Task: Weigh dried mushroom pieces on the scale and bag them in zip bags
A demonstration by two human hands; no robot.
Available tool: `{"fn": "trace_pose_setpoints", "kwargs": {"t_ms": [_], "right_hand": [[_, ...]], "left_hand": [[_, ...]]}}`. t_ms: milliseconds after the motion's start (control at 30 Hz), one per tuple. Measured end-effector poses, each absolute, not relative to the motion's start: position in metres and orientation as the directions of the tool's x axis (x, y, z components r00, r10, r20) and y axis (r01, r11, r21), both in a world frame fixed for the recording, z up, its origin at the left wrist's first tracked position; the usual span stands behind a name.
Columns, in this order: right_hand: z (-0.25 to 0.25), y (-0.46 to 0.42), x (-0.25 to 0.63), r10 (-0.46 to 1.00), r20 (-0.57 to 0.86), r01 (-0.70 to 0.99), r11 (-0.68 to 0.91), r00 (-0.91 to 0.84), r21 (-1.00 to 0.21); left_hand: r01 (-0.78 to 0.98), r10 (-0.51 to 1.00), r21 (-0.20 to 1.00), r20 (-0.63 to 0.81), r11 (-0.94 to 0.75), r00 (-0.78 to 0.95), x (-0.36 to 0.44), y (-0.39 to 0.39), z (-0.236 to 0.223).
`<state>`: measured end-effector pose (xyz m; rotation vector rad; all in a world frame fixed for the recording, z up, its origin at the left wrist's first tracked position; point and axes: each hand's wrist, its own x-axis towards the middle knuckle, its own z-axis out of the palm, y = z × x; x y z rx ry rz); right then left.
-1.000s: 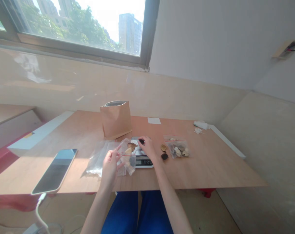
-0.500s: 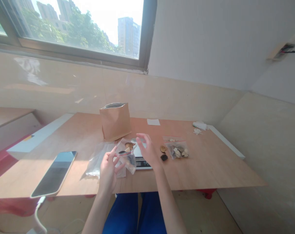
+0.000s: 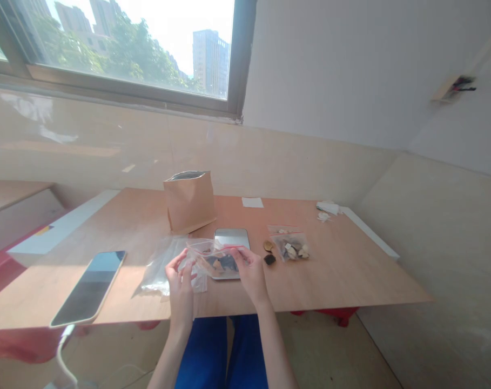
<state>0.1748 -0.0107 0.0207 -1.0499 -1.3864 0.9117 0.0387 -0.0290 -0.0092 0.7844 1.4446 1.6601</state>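
Note:
Both hands hold a clear zip bag by its upper corners, above the front of a small scale. Brown and dark dried pieces lie inside the bag. My left hand pinches the left corner, and my right hand pinches the right end near the red zip strip. The bag covers the scale's display. Right of the scale lie a tan slice and a dark piece. Beyond them rests a filled zip bag of pale pieces. Flat clear bags lie left of my left hand.
A brown paper pouch stands open-topped behind the scale. A phone with a white cable lies at the table's left front. A white paper and some crumpled white scraps lie toward the back.
My right hand has come down from above the open bag and now grips its right end. The bag is stretched between both hands, and the pieces have settled inside it.

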Motion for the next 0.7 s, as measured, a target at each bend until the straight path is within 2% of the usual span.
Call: {"fn": "trace_pose_setpoints", "kwargs": {"t_ms": [67, 200, 367, 500, 700], "right_hand": [[0.02, -0.012, 0.184, 0.948, 0.316, 0.081, 0.312, 0.034, -0.946], [0.014, -0.017, 0.191, 0.939, 0.324, 0.081, 0.316, 0.119, -0.945], [0.006, -0.021, 0.192, 0.921, 0.372, 0.146, 0.354, 0.119, -0.924], [-0.001, -0.022, 0.192, 0.913, 0.284, 0.075, 0.274, 0.294, -0.959], [-0.009, -0.023, 0.191, 0.904, 0.2, -0.007, 0.219, 0.377, -0.976]], "left_hand": [[-0.133, 0.89, 0.991, -0.039, -0.024, -0.455, 0.028, -0.023, -0.012], [-0.186, 0.968, 0.982, -0.012, -0.036, -0.249, 0.02, -0.017, -0.012], [-0.142, 0.942, 0.982, 0.073, -0.125, -0.326, 0.028, -0.023, -0.007], [-0.179, 0.901, 0.976, 0.036, -0.125, -0.433, 0.032, -0.024, -0.001], [-0.199, 0.923, 0.974, 0.025, -0.109, -0.384, 0.036, -0.022, 0.005]]}}
